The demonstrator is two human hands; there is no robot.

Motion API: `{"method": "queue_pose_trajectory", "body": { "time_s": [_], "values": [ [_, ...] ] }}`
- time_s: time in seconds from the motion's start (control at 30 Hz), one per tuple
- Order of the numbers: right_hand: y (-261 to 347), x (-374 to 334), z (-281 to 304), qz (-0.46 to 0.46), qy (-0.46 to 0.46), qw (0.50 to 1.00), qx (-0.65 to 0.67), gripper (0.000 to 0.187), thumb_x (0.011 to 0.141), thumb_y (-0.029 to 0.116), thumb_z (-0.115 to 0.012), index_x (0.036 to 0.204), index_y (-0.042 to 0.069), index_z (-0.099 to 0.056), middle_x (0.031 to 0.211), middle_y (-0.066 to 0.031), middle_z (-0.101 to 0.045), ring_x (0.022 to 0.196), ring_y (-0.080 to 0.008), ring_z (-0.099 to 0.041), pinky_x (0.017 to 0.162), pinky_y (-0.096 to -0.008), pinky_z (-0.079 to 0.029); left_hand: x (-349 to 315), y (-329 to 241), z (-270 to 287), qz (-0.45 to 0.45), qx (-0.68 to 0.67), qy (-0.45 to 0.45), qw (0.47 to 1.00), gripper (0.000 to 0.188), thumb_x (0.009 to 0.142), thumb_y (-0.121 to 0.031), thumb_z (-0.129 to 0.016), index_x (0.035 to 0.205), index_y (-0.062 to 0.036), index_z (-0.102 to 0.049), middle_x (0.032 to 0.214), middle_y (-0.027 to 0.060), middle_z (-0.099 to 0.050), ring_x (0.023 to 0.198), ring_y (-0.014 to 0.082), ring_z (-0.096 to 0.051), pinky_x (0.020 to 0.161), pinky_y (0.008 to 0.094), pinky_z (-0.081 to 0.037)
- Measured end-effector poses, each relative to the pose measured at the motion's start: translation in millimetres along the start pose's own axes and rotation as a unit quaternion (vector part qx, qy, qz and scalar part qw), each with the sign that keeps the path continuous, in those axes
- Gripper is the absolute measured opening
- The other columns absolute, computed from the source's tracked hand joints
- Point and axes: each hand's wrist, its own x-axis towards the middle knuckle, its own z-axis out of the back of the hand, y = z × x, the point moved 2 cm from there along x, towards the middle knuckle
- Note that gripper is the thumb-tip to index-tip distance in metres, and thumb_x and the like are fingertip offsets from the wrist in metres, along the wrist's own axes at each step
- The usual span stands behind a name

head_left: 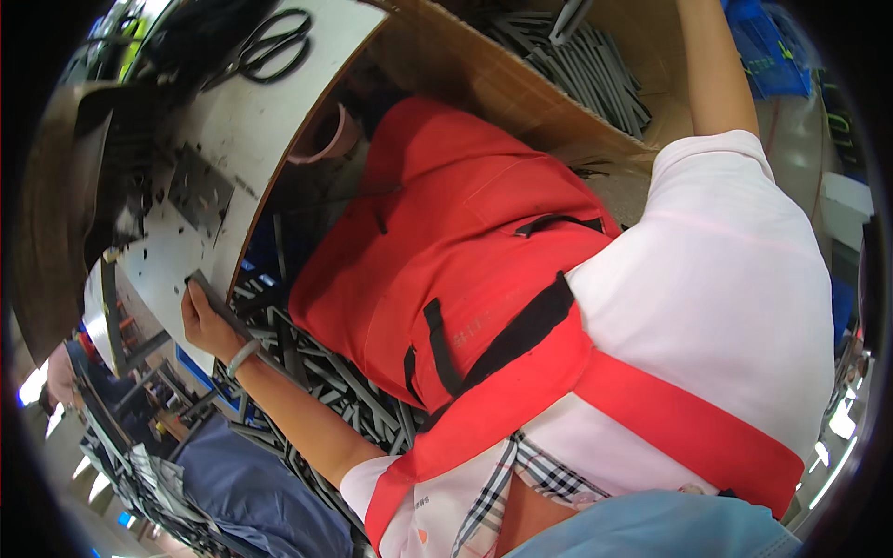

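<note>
My left hand (210, 324) is closed around a long dark grey strip (226, 312) beside the edge of the white table. The strip slants down along my wrist, which wears a pale band. Below my left forearm lies a heap of similar dark grey strips (349, 383). My right arm (716, 79) reaches up past the frame's top edge, beside a cardboard box (502, 79); its hand is out of sight. Inside that box lie many grey strips (595, 70), and one lighter strip (569, 19) tilts up above them.
On the white table (307, 56) lie black-handled scissors (270, 51), a dark flat plate (200, 192) and dark scraps. A pink bucket (337, 139) stands under the table edge. A blue crate (767, 51) is at the far right. Dark blue cloth (256, 484) covers something at the lower left.
</note>
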Motion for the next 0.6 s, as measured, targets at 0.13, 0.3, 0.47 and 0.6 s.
{"method": "queue_pose_trajectory", "body": {
  "time_s": [0.13, 0.3, 0.47, 0.6],
  "values": [
    [-84.6, -16.6, 106.9, -0.184, -0.078, 0.980, -0.010, 0.023, 0.083, 0.023, -0.074, 0.092, 0.003, -0.068, 0.078, -0.0073, -0.070, 0.069, -0.0207, -0.068, 0.067, -0.0353, -0.059, -10.1, -11.5, -9.4, -0.009, 0.033, -0.045, 0.998, 0.032, 0.093, -0.024, -0.068, 0.105, 0.0052, -0.071, 0.094, 0.0064, -0.070, 0.085, 0.0121, -0.060, 0.079, 0.0257, -0.048],
    [-274.3, -150.2, 150.2, -0.462, -0.160, 0.872, -0.029, 0.032, 0.076, 0.020, -0.081, 0.101, 0.005, -0.069, 0.094, -0.0079, -0.071, 0.082, -0.0224, -0.069, 0.080, -0.0388, -0.058, -12.8, -7.6, -11.5, 0.006, -0.014, -0.051, 0.999, 0.033, 0.093, -0.025, -0.068, 0.106, 0.0047, -0.071, 0.096, 0.0073, -0.070, 0.086, 0.0135, -0.061, 0.080, 0.0267, -0.049],
    [-285.2, -166.2, 159.0, -0.471, -0.134, 0.871, -0.041, 0.038, 0.076, 0.023, -0.081, 0.105, 0.002, -0.068, 0.097, -0.0101, -0.071, 0.088, -0.0226, -0.069, 0.080, -0.0381, -0.057, -10.7, -9.1, -10.8, -0.006, 0.031, -0.064, 0.997, 0.032, 0.093, -0.025, -0.068, 0.107, 0.0041, -0.071, 0.098, 0.0081, -0.070, 0.086, 0.0145, -0.062, 0.082, 0.0284, -0.049],
    [-266.5, -139.7, 188.2, -0.430, -0.053, 0.857, -0.278, 0.059, 0.075, 0.029, -0.083, 0.120, -0.001, -0.059, 0.115, -0.0149, -0.066, 0.105, -0.0247, -0.064, 0.087, -0.0370, -0.055, -8.3, -6.0, -8.9, -0.047, 0.072, -0.073, 0.994, 0.035, 0.094, -0.027, -0.067, 0.106, 0.0047, -0.070, 0.097, 0.0074, -0.070, 0.084, 0.0136, -0.060, 0.081, 0.0280, -0.048]
  ]
}}
